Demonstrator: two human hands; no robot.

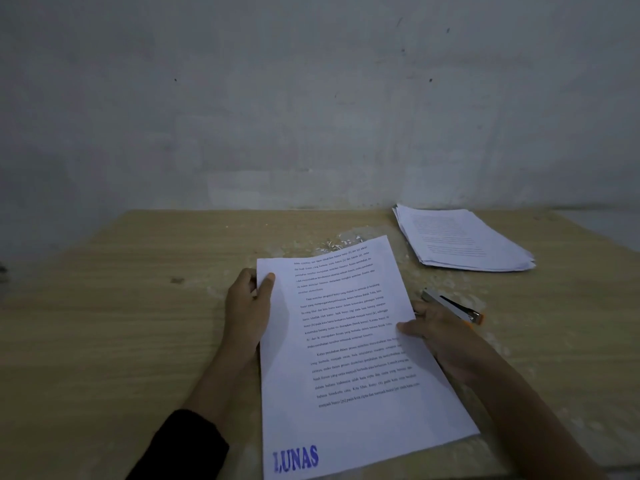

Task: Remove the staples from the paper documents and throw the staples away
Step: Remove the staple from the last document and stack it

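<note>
A printed paper document (346,341) with a blue "LUNAS" stamp near its bottom left corner is held over the wooden table (121,323). My left hand (247,310) pinches its upper left edge, thumb on top. My right hand (446,341) holds its right edge, thumb on the page. A metal staple remover with an orange tip (453,306) lies just beyond my right hand; whether the fingers touch it I cannot tell. Several small removed staples (334,244) lie scattered on the table just past the top of the page.
A stack of white printed sheets (460,240) lies at the back right of the table. A grey wall (311,98) rises right behind the table's far edge. A dark sleeve (180,445) covers my left forearm.
</note>
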